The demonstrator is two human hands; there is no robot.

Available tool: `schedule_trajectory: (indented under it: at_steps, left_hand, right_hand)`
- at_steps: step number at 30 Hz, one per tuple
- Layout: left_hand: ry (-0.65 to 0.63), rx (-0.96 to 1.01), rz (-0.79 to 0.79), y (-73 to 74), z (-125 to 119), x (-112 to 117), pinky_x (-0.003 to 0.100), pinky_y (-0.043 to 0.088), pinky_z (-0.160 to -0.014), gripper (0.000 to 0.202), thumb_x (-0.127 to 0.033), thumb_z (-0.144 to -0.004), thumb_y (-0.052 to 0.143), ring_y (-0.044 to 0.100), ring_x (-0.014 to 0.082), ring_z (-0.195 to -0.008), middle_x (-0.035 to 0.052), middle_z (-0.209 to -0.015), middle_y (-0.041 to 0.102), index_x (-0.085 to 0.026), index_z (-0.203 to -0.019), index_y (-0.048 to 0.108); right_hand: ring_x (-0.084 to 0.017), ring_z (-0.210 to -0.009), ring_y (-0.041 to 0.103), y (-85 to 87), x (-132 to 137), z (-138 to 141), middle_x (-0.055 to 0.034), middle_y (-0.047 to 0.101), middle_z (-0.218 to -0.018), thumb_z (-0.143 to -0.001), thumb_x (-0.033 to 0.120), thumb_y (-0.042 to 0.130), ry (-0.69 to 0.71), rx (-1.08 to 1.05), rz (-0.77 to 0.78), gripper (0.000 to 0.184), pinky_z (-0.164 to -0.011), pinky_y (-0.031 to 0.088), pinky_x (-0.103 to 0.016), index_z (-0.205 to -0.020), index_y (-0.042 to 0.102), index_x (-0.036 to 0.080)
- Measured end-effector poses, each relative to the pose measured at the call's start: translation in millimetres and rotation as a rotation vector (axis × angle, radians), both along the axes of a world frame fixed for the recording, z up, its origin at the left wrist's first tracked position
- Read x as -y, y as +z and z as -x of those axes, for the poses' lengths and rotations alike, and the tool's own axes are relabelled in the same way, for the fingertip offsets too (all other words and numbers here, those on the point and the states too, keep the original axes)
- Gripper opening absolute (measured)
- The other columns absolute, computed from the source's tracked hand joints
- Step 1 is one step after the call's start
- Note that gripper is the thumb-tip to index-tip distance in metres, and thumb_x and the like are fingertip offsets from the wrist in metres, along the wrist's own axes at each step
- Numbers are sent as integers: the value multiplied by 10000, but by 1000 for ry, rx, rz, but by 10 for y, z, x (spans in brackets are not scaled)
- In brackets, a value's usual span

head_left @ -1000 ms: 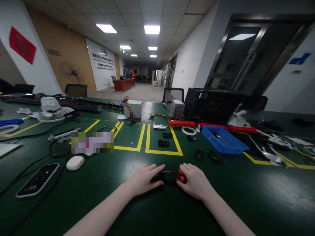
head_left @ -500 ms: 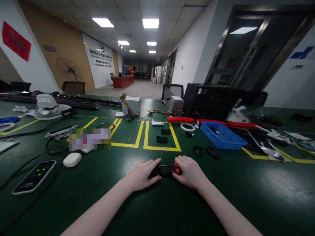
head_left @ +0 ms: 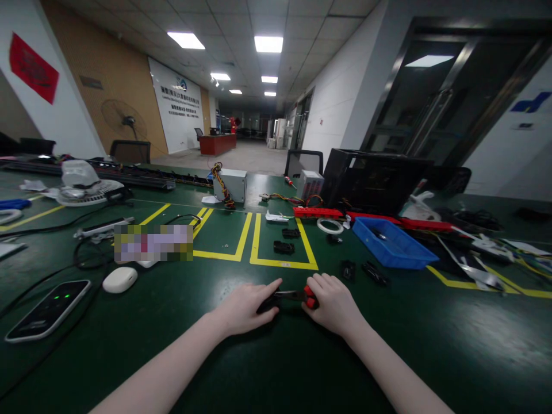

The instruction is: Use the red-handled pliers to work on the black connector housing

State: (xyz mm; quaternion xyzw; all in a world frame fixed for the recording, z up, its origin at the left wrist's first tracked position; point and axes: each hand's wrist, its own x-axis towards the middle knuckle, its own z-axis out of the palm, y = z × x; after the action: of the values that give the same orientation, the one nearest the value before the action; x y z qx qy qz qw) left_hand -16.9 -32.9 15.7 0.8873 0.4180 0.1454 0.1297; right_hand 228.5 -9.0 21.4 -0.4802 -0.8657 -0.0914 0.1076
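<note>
Over the near middle of the green table [head_left: 241, 368], my right hand [head_left: 334, 299] is closed around the red handles of a pair of pliers [head_left: 295, 295]. The metal jaws point left, towards my left hand [head_left: 244, 310]. Thumb and fingers of that hand grip a small black part [head_left: 267, 302], mostly covered, so its kind is unclear. The jaws reach up to this part; whether they bite on it cannot be made out. Two black parts [head_left: 283, 246] lie inside a yellow taped box beyond my hands, and more black pieces [head_left: 374, 272] rest to the right.
A blue tray [head_left: 394, 259] stands at right, near a red power strip [head_left: 319, 213] and a black computer case [head_left: 375, 178]. A power supply [head_left: 233, 185] sits further back. At left lie a white case [head_left: 120, 280], a black device with green lights [head_left: 48, 310] and cables.
The view has shifted and tilted slightly. My left hand sits a little further left, and more of the metal shows between the hands. Both grips are unchanged.
</note>
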Motion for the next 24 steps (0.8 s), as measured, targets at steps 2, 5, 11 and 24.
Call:
schedule_trajectory:
  at_steps: [2,5,11,24]
  left_hand:
    - [-22,9,4,8,7,-2,325,480,-729,598,-371,-948,494,659,236,-845,86,-1030,690,-222,-1494,302]
    - [-37,42,8,15,18,5,317,479,-746,597,-350,-950,500,654,223,-879,63,-1081,674,-272,-1499,281]
    - [6,67,-27,1,30,2,303,492,-751,623,-305,-944,519,652,206,-881,46,-1100,652,-301,-1505,248]
    - [90,64,-93,-54,16,-8,346,510,-812,716,-435,-894,606,672,255,-958,95,-1207,660,-201,-1488,281]
  right_hand:
    - [-216,-825,566,8,3,0,-74,656,-911,-714,263,705,3,-1,7,245,-742,410,-324,-920,634,151]
    - [-213,-808,568,26,16,14,-76,656,-907,-721,263,690,4,-11,10,214,-726,415,-322,-897,628,159]
    - [-209,-778,577,41,26,75,-72,653,-872,-724,275,662,-22,-38,18,191,-701,428,-316,-874,607,172]
    - [-197,-725,566,64,96,94,-45,622,-797,-734,284,615,-42,-67,15,108,-634,410,-299,-768,538,216]
